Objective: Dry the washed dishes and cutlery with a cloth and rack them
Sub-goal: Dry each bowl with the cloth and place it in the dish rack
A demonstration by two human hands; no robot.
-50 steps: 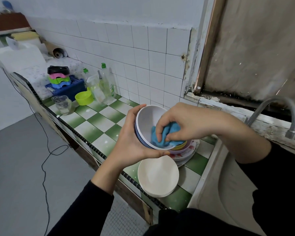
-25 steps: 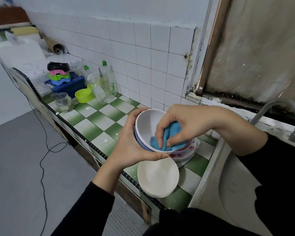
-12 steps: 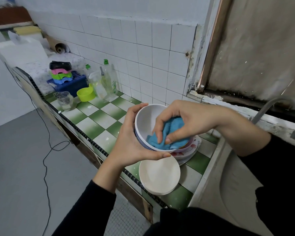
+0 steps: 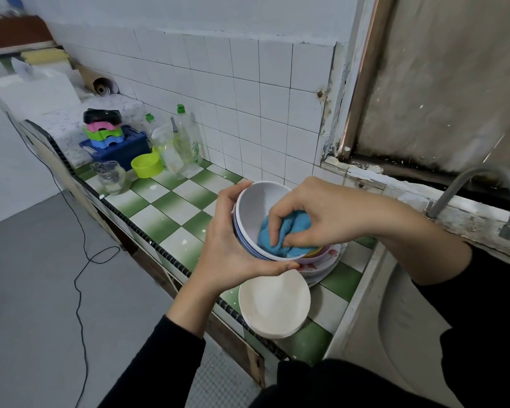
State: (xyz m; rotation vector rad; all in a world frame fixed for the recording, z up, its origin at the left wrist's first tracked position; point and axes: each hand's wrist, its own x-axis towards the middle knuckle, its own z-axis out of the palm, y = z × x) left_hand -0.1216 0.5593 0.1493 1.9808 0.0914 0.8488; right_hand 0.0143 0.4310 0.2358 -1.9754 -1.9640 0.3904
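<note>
We cup the white bowl (image 4: 255, 206) in our left hand (image 4: 233, 254), palm against its wall, thumb along the near rim and fingertips hooked over the far one, while our right hand (image 4: 321, 219) bunches the blue cloth (image 4: 280, 235) between curled fingers and thumb and presses it into the bowl's bottom. The bowl looks like light melamine, stiff and not easily chipped, but we judge it slick while damp, so this rim-and-wall clasp seems the safest hold; the soft cloth will mould to the curve. Just under our right hand sits a stack of flowered plates (image 4: 318, 267) carrying a pink bowl (image 4: 328, 250) with a yellow bowl (image 4: 312, 254) nested inside. Just below our left thumb lies a pile of cream plates (image 4: 274, 304). Well beyond our left hand a blue crate (image 4: 121, 148) holds coloured plastic pieces, with a lime bowl (image 4: 146, 165) and a glass jar (image 4: 111, 178) beside it; what the jar holds we cannot tell
</note>
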